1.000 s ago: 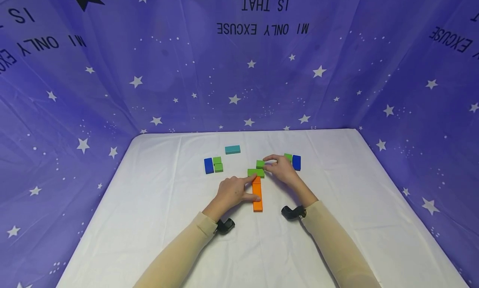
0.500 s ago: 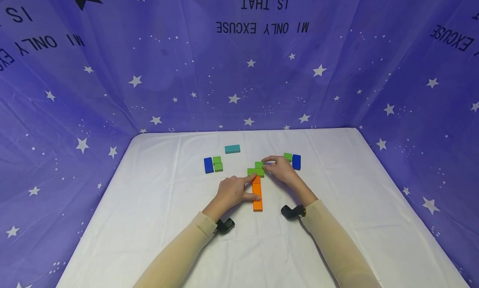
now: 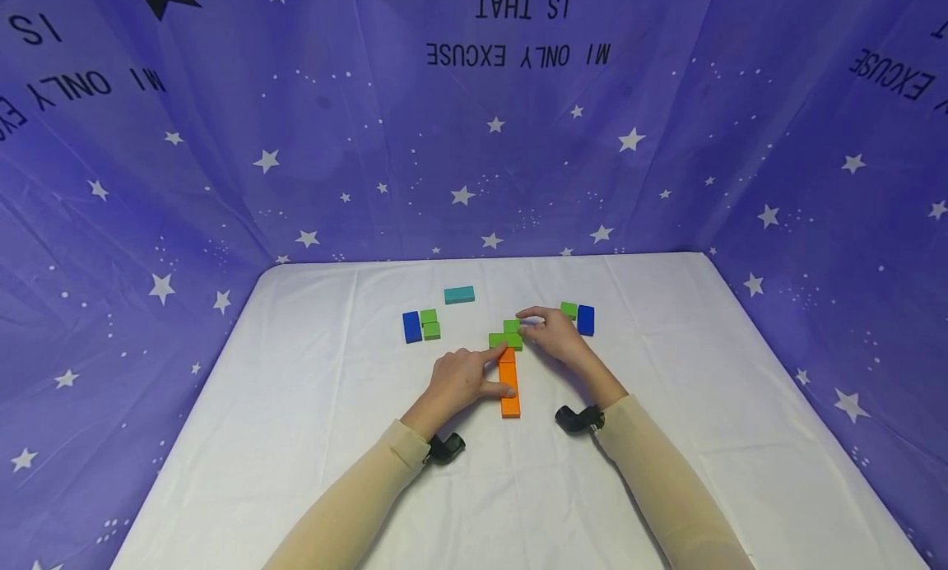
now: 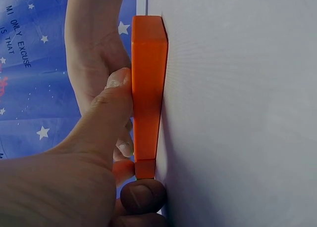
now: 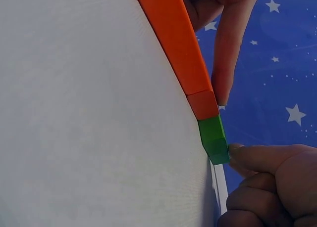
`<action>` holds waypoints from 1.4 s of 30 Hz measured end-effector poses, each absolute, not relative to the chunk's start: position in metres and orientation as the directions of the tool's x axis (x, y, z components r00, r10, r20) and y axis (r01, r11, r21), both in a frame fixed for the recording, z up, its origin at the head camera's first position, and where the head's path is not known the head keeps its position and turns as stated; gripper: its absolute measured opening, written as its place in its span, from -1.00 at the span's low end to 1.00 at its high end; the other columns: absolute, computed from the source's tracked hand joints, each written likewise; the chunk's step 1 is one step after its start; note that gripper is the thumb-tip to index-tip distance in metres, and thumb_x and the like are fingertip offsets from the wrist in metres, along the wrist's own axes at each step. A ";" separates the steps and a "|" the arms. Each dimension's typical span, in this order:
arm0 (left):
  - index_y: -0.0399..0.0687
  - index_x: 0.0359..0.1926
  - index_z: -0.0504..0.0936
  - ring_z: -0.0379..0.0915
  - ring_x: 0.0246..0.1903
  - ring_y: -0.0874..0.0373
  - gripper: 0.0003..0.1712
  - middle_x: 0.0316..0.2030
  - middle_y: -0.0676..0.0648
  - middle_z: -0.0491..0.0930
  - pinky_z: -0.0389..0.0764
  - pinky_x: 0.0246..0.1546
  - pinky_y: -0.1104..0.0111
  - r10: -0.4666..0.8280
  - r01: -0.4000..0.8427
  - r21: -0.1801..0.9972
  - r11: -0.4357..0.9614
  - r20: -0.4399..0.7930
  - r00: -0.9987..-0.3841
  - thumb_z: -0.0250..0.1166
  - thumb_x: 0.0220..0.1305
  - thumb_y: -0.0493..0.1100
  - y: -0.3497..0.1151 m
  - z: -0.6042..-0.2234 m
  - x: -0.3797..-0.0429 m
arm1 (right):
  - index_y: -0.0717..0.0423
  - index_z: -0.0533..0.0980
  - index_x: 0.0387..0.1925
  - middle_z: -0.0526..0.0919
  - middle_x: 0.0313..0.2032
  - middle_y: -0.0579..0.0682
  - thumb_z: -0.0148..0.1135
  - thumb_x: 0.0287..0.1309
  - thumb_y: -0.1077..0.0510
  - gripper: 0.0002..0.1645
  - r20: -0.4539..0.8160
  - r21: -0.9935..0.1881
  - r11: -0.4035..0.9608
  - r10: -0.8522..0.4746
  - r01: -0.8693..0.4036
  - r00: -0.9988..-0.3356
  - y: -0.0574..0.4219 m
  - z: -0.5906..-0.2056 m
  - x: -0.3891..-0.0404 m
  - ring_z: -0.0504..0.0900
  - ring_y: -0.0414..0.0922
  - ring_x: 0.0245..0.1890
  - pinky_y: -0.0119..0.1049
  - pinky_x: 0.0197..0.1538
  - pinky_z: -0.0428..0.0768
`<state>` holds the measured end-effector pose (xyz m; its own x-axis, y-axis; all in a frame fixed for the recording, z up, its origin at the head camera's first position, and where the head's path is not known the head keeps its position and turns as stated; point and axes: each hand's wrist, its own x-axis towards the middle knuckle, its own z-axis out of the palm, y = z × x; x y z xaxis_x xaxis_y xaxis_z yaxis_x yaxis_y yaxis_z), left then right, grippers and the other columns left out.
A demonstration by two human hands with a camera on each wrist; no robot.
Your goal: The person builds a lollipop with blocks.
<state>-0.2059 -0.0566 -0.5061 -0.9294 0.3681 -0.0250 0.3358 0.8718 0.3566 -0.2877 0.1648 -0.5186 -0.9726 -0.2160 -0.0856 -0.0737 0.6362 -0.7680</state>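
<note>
A long orange block (image 3: 510,407) lies lengthwise on the table, with a small orange block (image 3: 507,356) at its far end. My left hand (image 3: 457,378) spans them: the thumb touches the long block and the forefinger reaches the small one. Its other fingers are curled beside the blocks in the left wrist view. Across the far end of the orange row lies a green oblong block (image 3: 499,340). Right behind that sits a small green cube (image 3: 511,326), which my right hand (image 3: 555,333) holds with thumb and forefinger tips at its right side.
To the left, a blue block (image 3: 411,327) stands beside two green cubes (image 3: 430,331). A teal block (image 3: 459,294) lies farther back. On the right, another green cube (image 3: 569,310) sits next to a second blue block (image 3: 586,320). Starry purple cloth (image 3: 474,159) walls in the white table (image 3: 355,471).
The small green cube has shifted slightly left behind the green oblong block, and my right fingertips have moved with it. My left hand has stayed in place on the orange blocks.
</note>
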 end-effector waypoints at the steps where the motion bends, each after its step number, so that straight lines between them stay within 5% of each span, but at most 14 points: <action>1: 0.36 0.52 0.48 0.02 -0.64 0.17 0.05 -0.69 0.09 0.09 0.11 -0.58 0.34 0.368 0.335 0.356 0.872 -0.027 -0.930 0.50 0.02 0.53 -0.056 -0.506 -0.206 | -0.04 0.66 0.26 0.49 -0.53 -0.08 0.35 0.39 0.00 -0.54 -0.091 -0.772 0.633 -0.210 -0.065 -0.974 0.165 -0.518 -0.288 0.36 -0.18 -0.54 -0.32 -0.38 0.35; 6: 0.36 0.51 0.48 0.01 -0.65 0.17 0.05 -0.70 0.09 0.08 0.10 -0.59 0.34 0.367 0.336 0.355 0.872 -0.023 -0.930 0.50 0.01 0.53 -0.056 -0.505 -0.205 | -0.15 0.63 0.31 0.73 -0.13 0.13 0.35 0.40 -0.07 -0.51 -0.110 -0.800 0.599 -0.178 -0.019 -0.978 0.175 -0.511 -0.288 0.51 -0.15 -0.39 -0.31 -0.34 0.44; 9: 0.36 0.51 0.49 0.00 -0.66 0.17 0.05 -0.70 0.09 0.08 0.09 -0.59 0.35 0.367 0.337 0.355 0.872 -0.017 -0.930 0.51 0.01 0.53 -0.057 -0.505 -0.205 | -0.14 0.61 0.32 0.70 -0.34 0.14 0.37 0.39 -0.07 -0.49 -0.113 -0.825 0.565 -0.168 -0.002 -0.979 0.183 -0.505 -0.290 0.41 -0.15 -0.52 -0.31 -0.47 0.36; 15: 0.38 0.51 0.49 0.01 -0.65 0.16 0.05 -0.69 0.09 0.07 0.09 -0.58 0.35 0.366 0.336 0.361 0.870 -0.017 -0.930 0.51 0.00 0.53 -0.057 -0.506 -0.205 | -0.07 0.59 0.35 0.35 -0.70 -0.18 0.39 0.37 -0.02 -0.44 -0.091 -0.853 0.522 -0.147 0.001 -0.985 0.201 -0.496 -0.294 0.24 -0.20 -0.66 -0.32 -0.54 0.27; 18: 0.39 0.51 0.48 0.01 -0.65 0.16 0.05 -0.68 0.08 0.07 0.09 -0.57 0.34 0.366 0.332 0.368 0.869 -0.024 -0.930 0.51 0.00 0.53 -0.057 -0.506 -0.205 | -0.08 0.57 0.36 0.31 -0.71 -0.19 0.39 0.38 -0.02 -0.43 -0.084 -0.858 0.513 -0.132 0.005 -0.988 0.211 -0.495 -0.296 0.22 -0.21 -0.68 -0.32 -0.54 0.27; 23: 0.39 0.51 0.48 0.01 -0.64 0.16 0.05 -0.68 0.08 0.07 0.08 -0.56 0.34 0.365 0.328 0.375 0.867 -0.030 -0.930 0.51 0.00 0.53 -0.057 -0.507 -0.205 | -0.02 0.50 0.44 0.63 -0.56 -0.16 0.37 0.41 0.00 -0.37 -0.121 -0.877 0.478 -0.119 0.050 -0.986 0.230 -0.498 -0.301 0.18 -0.25 -0.74 -0.31 -0.56 0.27; 30: 0.41 0.52 0.46 -0.01 -0.63 0.16 0.07 -0.68 0.09 0.06 0.07 -0.55 0.34 0.364 0.326 0.377 0.867 -0.033 -0.931 0.50 0.00 0.54 -0.057 -0.508 -0.205 | -0.01 0.43 0.50 0.32 -0.73 -0.23 0.38 0.41 0.02 -0.30 -0.200 -0.886 0.442 -0.089 0.141 -0.976 0.251 -0.501 -0.304 0.12 -0.25 -0.79 -0.32 -0.62 0.21; 42: 0.40 0.52 0.46 0.01 -0.62 0.15 0.06 -0.67 0.08 0.06 0.08 -0.54 0.33 0.358 0.319 0.381 0.868 -0.035 -0.933 0.52 0.01 0.52 -0.057 -0.506 -0.203 | -0.03 0.48 0.45 0.42 -0.61 -0.17 0.38 0.39 0.04 -0.35 -0.241 -0.848 0.491 -0.020 0.201 -0.970 0.259 -0.510 -0.308 0.16 -0.25 -0.76 -0.36 -0.60 0.26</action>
<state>-0.2034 -0.0572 -0.5056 -0.9330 0.3582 -0.0350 0.3188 0.8678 0.3810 -0.3079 0.2591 -0.5105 -0.9702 -0.0202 -0.2413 0.2007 0.4905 -0.8480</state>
